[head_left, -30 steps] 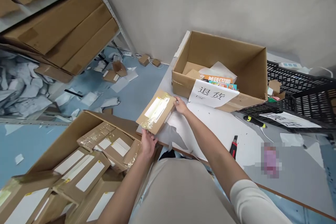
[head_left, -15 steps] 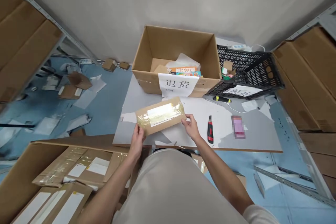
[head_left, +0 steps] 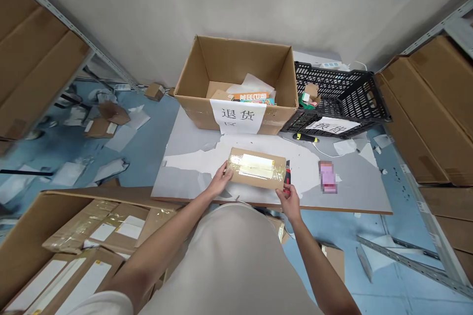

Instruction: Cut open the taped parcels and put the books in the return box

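Note:
A taped cardboard parcel (head_left: 244,181) with a white label is held level over the front of the table, between my two hands. My left hand (head_left: 220,180) grips its left end, fingers closed on the edge. At the lower right corner my right hand (head_left: 289,202) pinches it, thumb on the near side. A red and black utility knife (head_left: 287,175) shows just past the parcel's right end, partly covered by it. The right fingertips overlap the knife's handle; I cannot tell whether they touch it.
Behind stands an open carton (head_left: 199,113) with papers and colourful packages. Right of it are a black crate (head_left: 364,101), a yellow-black tool (head_left: 306,138) and a blurred pink item (head_left: 327,177). A large carton (head_left: 25,236) of parcels stands front left. Shelves (head_left: 443,123) flank the table.
The parcel has moved right, its tilt has changed, and its right end now partly covers the knife. Both hands moved along with it. The view has shifted slightly.

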Demonstrator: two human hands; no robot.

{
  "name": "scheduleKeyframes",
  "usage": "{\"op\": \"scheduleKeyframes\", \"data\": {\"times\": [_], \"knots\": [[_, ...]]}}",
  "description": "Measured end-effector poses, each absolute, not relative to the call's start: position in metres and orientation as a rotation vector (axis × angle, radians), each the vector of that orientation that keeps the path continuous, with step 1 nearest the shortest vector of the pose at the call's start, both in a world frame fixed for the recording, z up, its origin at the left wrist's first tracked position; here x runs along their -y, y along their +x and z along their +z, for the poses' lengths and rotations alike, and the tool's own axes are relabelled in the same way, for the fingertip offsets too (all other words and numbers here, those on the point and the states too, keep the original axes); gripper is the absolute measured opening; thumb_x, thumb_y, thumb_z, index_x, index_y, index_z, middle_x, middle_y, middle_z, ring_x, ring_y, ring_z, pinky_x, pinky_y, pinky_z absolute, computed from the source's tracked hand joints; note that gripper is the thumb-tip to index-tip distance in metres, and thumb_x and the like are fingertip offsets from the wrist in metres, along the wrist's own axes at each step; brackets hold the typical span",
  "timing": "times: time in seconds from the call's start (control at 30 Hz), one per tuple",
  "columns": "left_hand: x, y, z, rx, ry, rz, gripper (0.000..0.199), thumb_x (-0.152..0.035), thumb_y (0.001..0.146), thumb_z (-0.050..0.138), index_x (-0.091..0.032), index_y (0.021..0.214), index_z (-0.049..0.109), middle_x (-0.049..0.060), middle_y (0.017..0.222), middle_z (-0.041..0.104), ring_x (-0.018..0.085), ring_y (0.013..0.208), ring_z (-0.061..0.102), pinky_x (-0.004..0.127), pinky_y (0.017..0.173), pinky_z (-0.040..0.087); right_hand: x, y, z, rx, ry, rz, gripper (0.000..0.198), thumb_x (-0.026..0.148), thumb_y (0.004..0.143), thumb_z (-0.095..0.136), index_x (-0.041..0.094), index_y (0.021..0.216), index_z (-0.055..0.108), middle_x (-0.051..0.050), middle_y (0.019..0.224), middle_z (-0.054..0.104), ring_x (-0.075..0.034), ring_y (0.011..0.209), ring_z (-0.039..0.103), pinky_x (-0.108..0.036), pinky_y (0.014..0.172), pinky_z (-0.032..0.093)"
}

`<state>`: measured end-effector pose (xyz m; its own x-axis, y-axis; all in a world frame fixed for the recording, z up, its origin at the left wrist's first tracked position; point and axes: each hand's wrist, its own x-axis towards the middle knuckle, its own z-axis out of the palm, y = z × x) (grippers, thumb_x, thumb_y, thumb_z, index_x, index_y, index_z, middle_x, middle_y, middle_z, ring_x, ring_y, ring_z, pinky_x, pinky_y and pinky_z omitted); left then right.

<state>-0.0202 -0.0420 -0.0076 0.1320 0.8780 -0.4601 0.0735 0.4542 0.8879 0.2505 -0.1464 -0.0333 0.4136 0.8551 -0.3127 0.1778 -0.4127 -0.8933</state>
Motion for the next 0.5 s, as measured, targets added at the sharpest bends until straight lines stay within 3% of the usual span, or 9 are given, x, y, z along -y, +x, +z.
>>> {"op": "scheduleKeyframes", "data": {"times": [0.23,0.37,0.5], "knots": [[0.061,-0.023,-0.019,-1.428,1.007,0.805,0.081,-0.033,0.059,0.077,-0.02,0.132,0.044,0.012,0.132,0.047,0.026,0.123,0.044,0.037,0.104,0.033,0.144,0.269,-0.046,0.984,-1.71,1.204,0.054,0.052,0.067,0.066,0.021,0.108,0.053,-0.011,0.113,0.062,-0.022,0.092,0.063,-0.036,0.075,0.052],[0.067,-0.029,-0.022,-1.379,1.111,0.756,0.095,-0.026,0.048,0.083,-0.019,0.133,0.043,0.013,0.135,0.046,0.028,0.128,0.039,0.04,0.107,0.03,0.143,0.277,-0.058,1.074,-1.768,1.226,0.069,0.044,0.062,0.072,0.023,0.121,0.045,-0.012,0.123,0.056,-0.025,0.109,0.055,-0.04,0.082,0.05],[0.069,-0.03,-0.033,-1.286,1.151,0.747,0.078,-0.032,0.061,0.073,-0.021,0.132,0.044,0.01,0.135,0.05,0.025,0.125,0.044,0.039,0.105,0.032,0.137,0.272,-0.071,1.111,-1.752,1.257,0.068,0.042,0.067,0.067,0.021,0.126,0.041,-0.012,0.123,0.056,-0.025,0.11,0.055,-0.044,0.088,0.047]]}}
